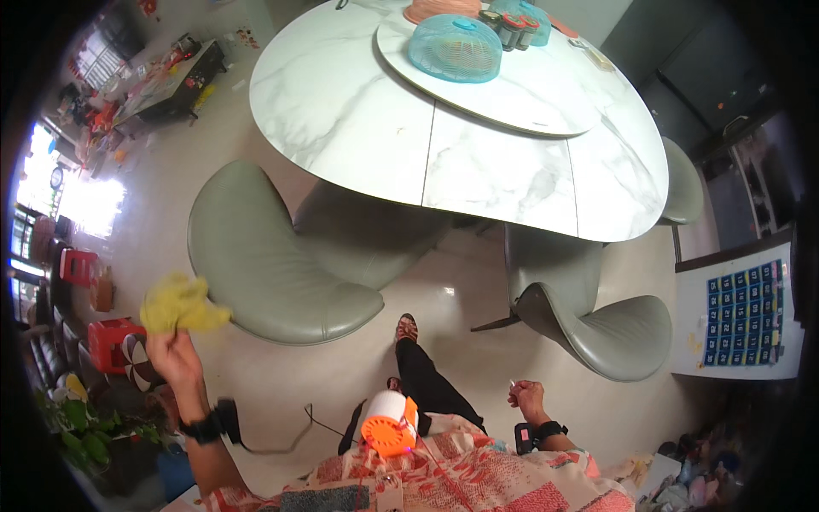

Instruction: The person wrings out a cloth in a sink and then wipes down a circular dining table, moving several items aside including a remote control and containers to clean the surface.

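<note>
My left hand (174,361) grips a crumpled yellow cloth (181,304), held up beside the grey leather chair (269,275) on the left. The cloth is a little blurred. My right hand (528,398) hangs low at my right side, fingers curled, with the tip of a small white thing (512,384) showing at the fingertips; what it is cannot be made out. Ahead of me stands a white marble-patterned dining table (339,128) with a round turntable (537,102). On the turntable sits a blue mesh food cover (455,50) near several jars (512,31).
A second grey chair (614,339) stands at the right, by a wall chart (742,313) with numbered pockets. Red stools (110,345) and a potted plant (86,425) line the left. A cluttered low table (166,83) is farther back. An orange-and-white portable fan (389,425) hangs before me.
</note>
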Demonstrator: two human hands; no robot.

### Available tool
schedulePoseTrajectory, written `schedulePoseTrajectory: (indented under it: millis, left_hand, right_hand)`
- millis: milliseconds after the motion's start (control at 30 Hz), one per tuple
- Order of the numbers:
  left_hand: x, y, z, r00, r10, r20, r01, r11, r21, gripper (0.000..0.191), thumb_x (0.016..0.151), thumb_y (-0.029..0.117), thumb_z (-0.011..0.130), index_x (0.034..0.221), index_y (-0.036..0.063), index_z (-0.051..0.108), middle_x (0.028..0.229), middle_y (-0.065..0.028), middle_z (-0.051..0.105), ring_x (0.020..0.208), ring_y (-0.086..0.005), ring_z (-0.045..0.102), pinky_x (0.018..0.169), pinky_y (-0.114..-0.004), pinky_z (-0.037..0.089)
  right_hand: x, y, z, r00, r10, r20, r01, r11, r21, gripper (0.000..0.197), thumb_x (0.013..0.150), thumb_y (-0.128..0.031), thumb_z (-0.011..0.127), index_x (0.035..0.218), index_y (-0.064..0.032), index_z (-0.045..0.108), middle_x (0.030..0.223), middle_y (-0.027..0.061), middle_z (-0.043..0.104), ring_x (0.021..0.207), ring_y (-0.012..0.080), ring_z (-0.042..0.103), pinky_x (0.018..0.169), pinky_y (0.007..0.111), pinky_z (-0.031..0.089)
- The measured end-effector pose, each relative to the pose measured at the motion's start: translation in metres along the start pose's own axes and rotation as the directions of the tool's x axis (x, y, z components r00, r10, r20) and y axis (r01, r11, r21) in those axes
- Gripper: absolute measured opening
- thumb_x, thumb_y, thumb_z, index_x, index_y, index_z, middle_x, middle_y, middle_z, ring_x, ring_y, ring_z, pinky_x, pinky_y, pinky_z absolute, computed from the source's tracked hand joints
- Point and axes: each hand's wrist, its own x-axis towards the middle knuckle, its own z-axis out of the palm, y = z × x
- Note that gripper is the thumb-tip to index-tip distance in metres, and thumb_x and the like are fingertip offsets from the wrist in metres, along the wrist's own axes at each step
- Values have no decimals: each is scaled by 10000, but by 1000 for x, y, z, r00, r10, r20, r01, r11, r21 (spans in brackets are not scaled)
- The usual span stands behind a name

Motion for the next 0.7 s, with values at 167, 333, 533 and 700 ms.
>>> schedulePoseTrajectory:
  millis: [167, 333, 533, 700]
  left_hand:
    - [78, -49, 114, 941, 100, 323, -195, 941, 275, 311, 745, -40, 432, 1024, -95, 557, 1045, -111, 583, 971, -203, 551, 880, -296, 414]
    - [100, -89, 261, 926, -30, 375, 15, 999, 43, 321, 724, -92, 430, 1025, -112, 538, 1015, -118, 574, 916, -204, 545, 836, -308, 435]
    - [170, -125, 305, 933, -181, 312, 204, 978, -45, 320, 714, -99, 428, 1015, -118, 535, 1012, -113, 572, 902, -186, 543, 809, -292, 441]
    - [255, -89, 284, 713, -117, 691, -569, 480, 668, 250, 738, -19, 456, 938, -68, 598, 873, -44, 620, 729, -98, 556, 668, -209, 442]
  right_hand:
    - [14, -35, 1, 997, -52, -56, 62, 981, 184, 121, 793, -49, 526, 691, -7, 575, 622, 69, 574, 513, 173, 580, 437, 278, 477]
    - [9, -58, 3, 993, 1, -122, 34, 960, 279, 95, 794, -104, 572, 758, -18, 584, 627, 51, 566, 520, 156, 566, 472, 274, 475]
    - [-1, -21, 10, 972, 133, -192, -54, 928, 370, 128, 794, -90, 559, 781, 32, 594, 626, 63, 565, 513, 156, 574, 439, 249, 471]
    - [-19, -25, 50, 967, 177, -186, -87, 907, 412, 136, 796, -89, 554, 807, 41, 591, 628, 68, 564, 505, 157, 566, 442, 256, 474]
